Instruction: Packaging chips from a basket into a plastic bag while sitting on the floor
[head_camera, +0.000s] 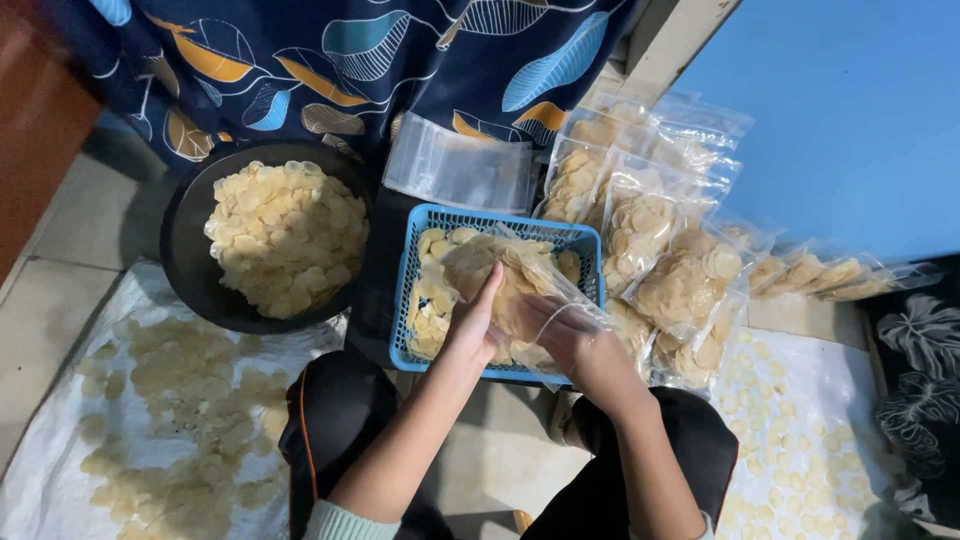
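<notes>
There was one blue basket (420, 250), one black bowl (185, 250) of chips, one stack of empty bags (460, 170), two hands, and too many filled bags (680, 270) to count exactly.

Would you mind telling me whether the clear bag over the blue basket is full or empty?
Mostly full: pale round chips fill the clear bag, held by both hands over the blue basket.

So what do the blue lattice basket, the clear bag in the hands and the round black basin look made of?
Blue lattice basket: moulded plastic by its uniform colour and grid walls. Clear bag, held by the left hand and right hand: thin glossy plastic film, creased, pale chips showing through. Round black basin: dull and smooth, plastic or coated metal; cannot tell which.
</notes>
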